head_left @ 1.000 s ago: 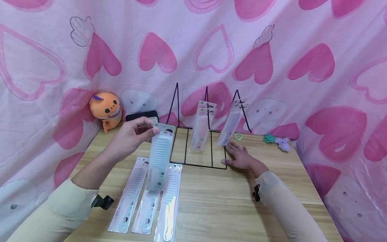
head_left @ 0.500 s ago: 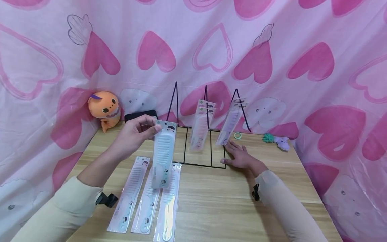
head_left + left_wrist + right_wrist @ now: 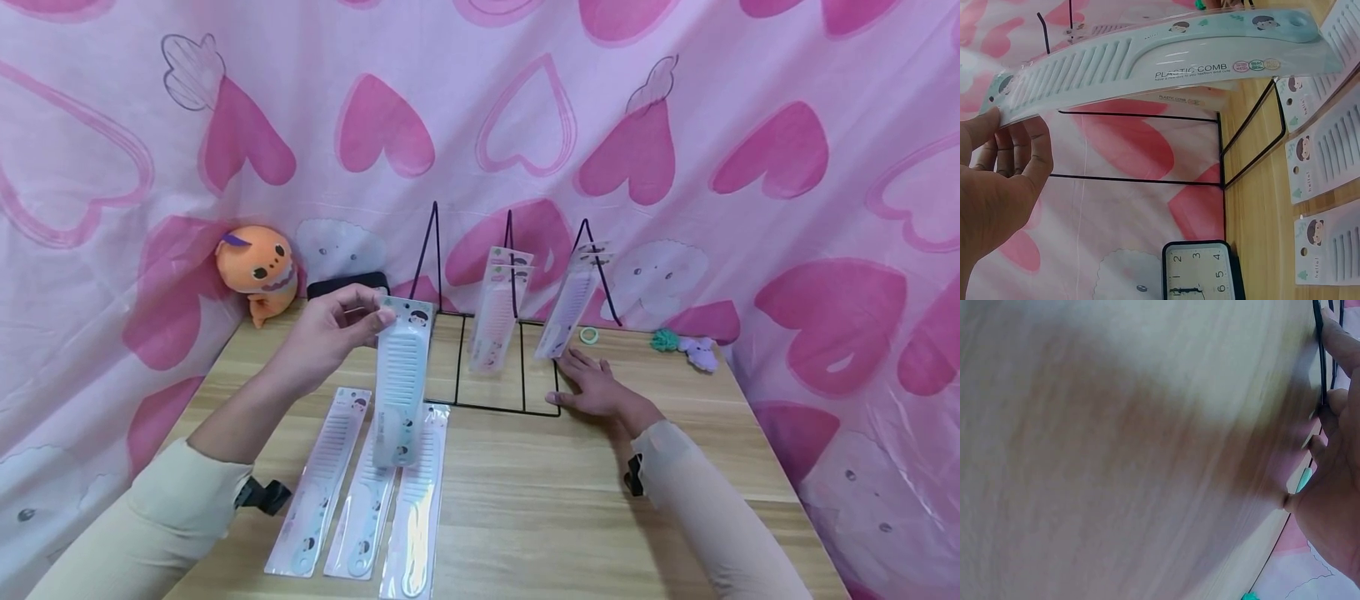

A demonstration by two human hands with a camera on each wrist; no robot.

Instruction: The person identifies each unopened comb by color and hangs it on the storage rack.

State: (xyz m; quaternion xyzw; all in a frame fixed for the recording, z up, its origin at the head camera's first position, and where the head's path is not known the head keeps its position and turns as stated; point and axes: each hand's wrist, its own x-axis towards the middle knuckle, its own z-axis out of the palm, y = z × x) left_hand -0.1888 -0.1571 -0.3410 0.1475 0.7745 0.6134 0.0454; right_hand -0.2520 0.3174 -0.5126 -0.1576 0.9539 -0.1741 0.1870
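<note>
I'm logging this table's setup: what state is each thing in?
Held comb: packaged, raised
Left hand: pinching it near the top
Wire rack: standing, left hook bare
Hung combs: packaged, on the rack
Right hand: resting at the rack's corner
Three nearer combs: packaged, lying flat
Orange plush: upright
Clock: upright

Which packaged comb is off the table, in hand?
The packaged comb in the left hand; three others lie on the table, the rest hang on the rack.
</note>
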